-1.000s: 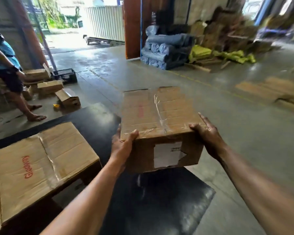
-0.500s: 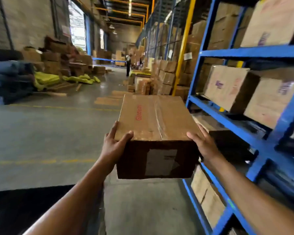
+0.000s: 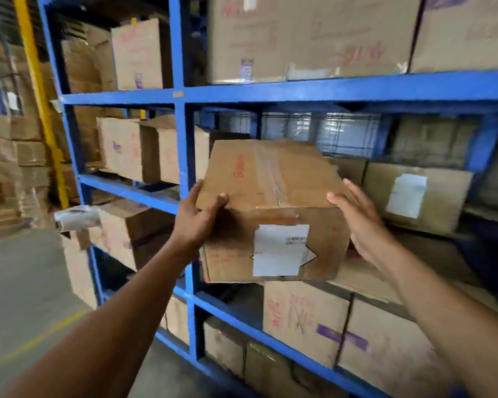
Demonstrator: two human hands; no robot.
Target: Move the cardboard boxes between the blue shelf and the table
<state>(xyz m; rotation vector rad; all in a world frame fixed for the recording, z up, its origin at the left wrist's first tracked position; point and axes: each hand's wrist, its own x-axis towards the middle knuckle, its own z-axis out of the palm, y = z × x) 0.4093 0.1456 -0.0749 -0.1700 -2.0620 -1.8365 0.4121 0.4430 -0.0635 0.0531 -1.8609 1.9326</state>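
I hold a taped cardboard box (image 3: 270,185) with red lettering and a white label in front of the blue shelf (image 3: 299,91), level with its middle tier. My left hand (image 3: 197,218) grips the box's left near corner, thumb on top. My right hand (image 3: 360,219) presses flat against its right side. The box's far end reaches in past the blue upright (image 3: 184,156). The table is out of view.
Every tier of the shelf carries cardboard boxes; a labelled one (image 3: 417,196) sits just right of the held box, and others (image 3: 305,317) lie directly below it. A yellow post (image 3: 41,104) and stacked cartons stand at the left. Grey floor (image 3: 20,282) lies lower left.
My view has swung from the black table and open floor round to face the blue shelf. The box, still in both hands, has risen and come up to the shelf's middle tier.
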